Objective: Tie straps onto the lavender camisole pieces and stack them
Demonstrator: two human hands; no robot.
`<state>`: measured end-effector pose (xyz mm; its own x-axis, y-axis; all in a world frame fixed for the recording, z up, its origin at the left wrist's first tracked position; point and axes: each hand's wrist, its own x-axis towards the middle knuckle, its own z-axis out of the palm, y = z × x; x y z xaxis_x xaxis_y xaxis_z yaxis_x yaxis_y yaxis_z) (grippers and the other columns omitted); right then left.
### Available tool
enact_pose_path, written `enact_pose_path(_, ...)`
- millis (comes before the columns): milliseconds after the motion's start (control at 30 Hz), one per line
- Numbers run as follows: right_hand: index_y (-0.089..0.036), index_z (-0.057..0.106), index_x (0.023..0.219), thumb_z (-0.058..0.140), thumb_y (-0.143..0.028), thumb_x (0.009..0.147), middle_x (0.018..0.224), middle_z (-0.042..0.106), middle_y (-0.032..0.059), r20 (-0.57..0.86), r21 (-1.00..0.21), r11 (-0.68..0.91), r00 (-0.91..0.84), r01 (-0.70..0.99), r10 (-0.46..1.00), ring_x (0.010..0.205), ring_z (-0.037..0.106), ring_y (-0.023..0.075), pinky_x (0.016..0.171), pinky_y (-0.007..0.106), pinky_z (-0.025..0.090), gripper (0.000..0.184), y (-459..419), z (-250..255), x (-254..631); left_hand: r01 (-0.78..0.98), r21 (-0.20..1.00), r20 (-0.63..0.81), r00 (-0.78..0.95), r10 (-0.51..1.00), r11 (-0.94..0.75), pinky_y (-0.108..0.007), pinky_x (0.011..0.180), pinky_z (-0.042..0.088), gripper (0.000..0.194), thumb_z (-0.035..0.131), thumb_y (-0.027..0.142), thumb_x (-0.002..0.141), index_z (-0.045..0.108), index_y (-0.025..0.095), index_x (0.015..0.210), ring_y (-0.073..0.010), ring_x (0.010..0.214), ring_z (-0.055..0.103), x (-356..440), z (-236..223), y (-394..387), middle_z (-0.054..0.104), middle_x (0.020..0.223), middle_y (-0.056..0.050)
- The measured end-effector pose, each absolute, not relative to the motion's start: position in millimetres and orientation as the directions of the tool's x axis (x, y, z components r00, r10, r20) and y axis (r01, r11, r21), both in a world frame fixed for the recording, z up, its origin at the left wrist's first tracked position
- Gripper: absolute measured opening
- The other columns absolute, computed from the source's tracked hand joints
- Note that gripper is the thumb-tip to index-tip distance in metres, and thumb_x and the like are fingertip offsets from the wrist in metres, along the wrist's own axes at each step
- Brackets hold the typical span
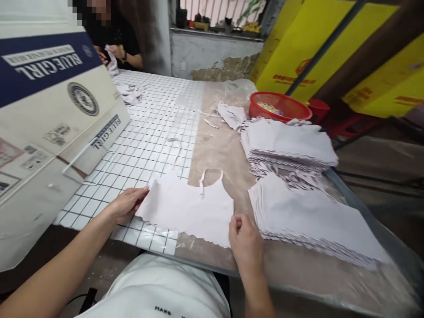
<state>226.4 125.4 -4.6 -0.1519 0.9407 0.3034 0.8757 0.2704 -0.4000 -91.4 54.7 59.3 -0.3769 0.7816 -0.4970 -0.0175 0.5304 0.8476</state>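
A pale camisole top (192,207) with thin straps and a wavy hem lies spread on the table in front of me. My left hand (129,202) pinches its left side edge, where the cloth lifts a little. At the opposite edge my right hand (243,232) is closed on the fabric near the lower right corner. One strap loops up above the neckline, its end lying over the cloth. Just right of my right hand sits a stack of similar pale tops (304,216), hems toward me. Behind it is a second stack (291,141).
A large printed carton (59,101) leans in at the left. A red basket (280,106) stands behind the stacks, near yellow bags (298,53). Across the table (159,115), a co-worker (115,39) handles pale cloth. Loose pieces (232,115) lie farther back.
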Motion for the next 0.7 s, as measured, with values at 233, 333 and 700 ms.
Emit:
enact_pose_path(233, -0.022, 0.055, 0.077, 0.051, -0.039, 0.088, 0.072, 0.065, 0.0047, 0.032, -0.441, 0.078, -0.071, 0.894, 0.997, 0.065, 0.058, 0.0204, 0.057, 0.029, 0.031, 0.021, 132, 8, 225, -0.194, 0.800, -0.600, -0.277, 0.750, 0.568, -0.021, 0.043, 0.010, 0.065, 0.080, 0.067, 0.048, 0.036, 0.020, 0.052, -0.0026, 0.043, 0.018, -102, 50, 56, 0.027, 0.048, 0.010)
enact_pose_path(333, -0.022, 0.053, 0.073, 0.049, -0.037, 0.087, 0.068, 0.064, 0.0040, -0.001, -0.429, 0.048, -0.053, 0.902, 0.999, 0.062, 0.057, 0.0194, 0.056, 0.028, 0.028, 0.020, 133, 15, 221, -0.186, 0.789, -0.614, -0.267, 0.743, 0.585, -0.022, 0.044, 0.009, 0.061, 0.080, 0.063, 0.050, 0.036, 0.020, 0.051, -0.0023, 0.041, 0.016, -102, 49, 61, 0.026, 0.046, 0.010)
enact_pose_path(700, -0.023, 0.053, 0.073, 0.046, -0.037, 0.087, 0.061, 0.060, 0.0042, 0.143, -0.516, 0.168, -0.109, 0.840, 0.984, 0.057, 0.056, 0.0207, 0.057, 0.031, 0.038, 0.022, 139, 7, 242, 0.158, 0.874, -0.322, -0.519, 0.792, 0.459, -0.021, 0.049, 0.025, 0.041, 0.065, 0.056, 0.063, 0.044, 0.021, 0.062, -0.0087, 0.048, 0.034, -118, 39, 57, 0.039, 0.051, 0.007)
